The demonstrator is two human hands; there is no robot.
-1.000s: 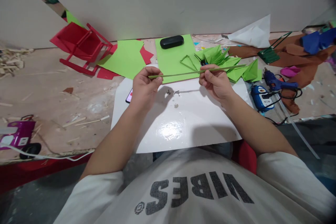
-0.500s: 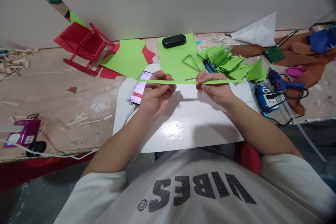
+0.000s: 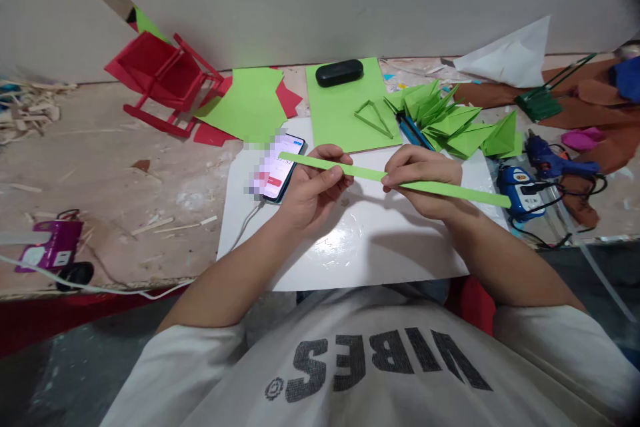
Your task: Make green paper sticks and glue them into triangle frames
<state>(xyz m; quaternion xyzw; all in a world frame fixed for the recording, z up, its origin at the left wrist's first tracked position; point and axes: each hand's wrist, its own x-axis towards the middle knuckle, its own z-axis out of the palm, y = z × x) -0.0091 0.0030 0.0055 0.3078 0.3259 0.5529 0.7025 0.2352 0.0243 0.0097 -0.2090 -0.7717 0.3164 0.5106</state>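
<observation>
Phone (image 3: 281, 167), screen lit, lies just left of the left fingers. Left hand (image 3: 311, 192): thumb and fingers closed on the strip (image 3: 365, 173), near its left end. The strip slopes down to the right, held above the white board (image 3: 350, 253). Right hand (image 3: 424, 181): fingertips pinched shut on the strip's middle, with its free end jutting right past them. Glue gun (image 3: 553, 161) lies further right.

Pinches the green strip (image 3: 367, 174) left of its middle with the left hand (image 3: 311, 195), between thumb and curled fingers. Grips it just right of the middle with the right hand (image 3: 425, 180), knuckles up. Keeps both bare forearms angled inward toward the strip.
</observation>
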